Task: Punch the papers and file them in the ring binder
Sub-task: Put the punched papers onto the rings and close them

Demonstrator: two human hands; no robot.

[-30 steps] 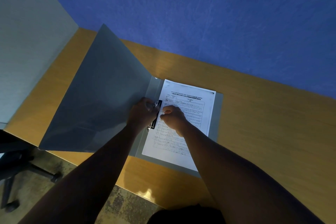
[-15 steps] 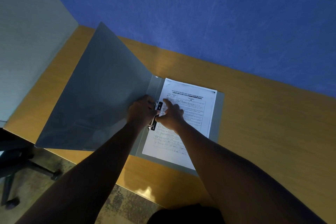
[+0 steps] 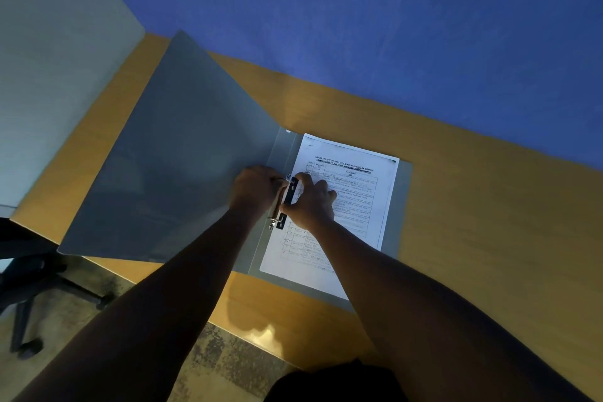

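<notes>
A grey ring binder (image 3: pixel 182 166) lies open on the wooden desk (image 3: pixel 483 238), its front cover raised to the left. Printed papers (image 3: pixel 355 192) with a table on them lie on the binder's right half. At the spine sits the metal ring mechanism with a black clamp bar (image 3: pixel 283 206). My left hand (image 3: pixel 256 189) grips the mechanism from the left side. From the right, my right hand (image 3: pixel 311 201) rests on the papers' left edge, its fingers on the black bar. The rings themselves are hidden by my hands.
A blue partition wall (image 3: pixel 359 26) stands behind the desk and a pale grey panel (image 3: pixel 49 75) at the left. An office chair base (image 3: pixel 36 297) sits on the floor at lower left. The desk's near edge (image 3: pixel 261 333) is close to my body.
My right hand has gone from a fist on the page to fingers spread over the black bar. The left hand stays on the mechanism. The binder cover has barely shifted.
</notes>
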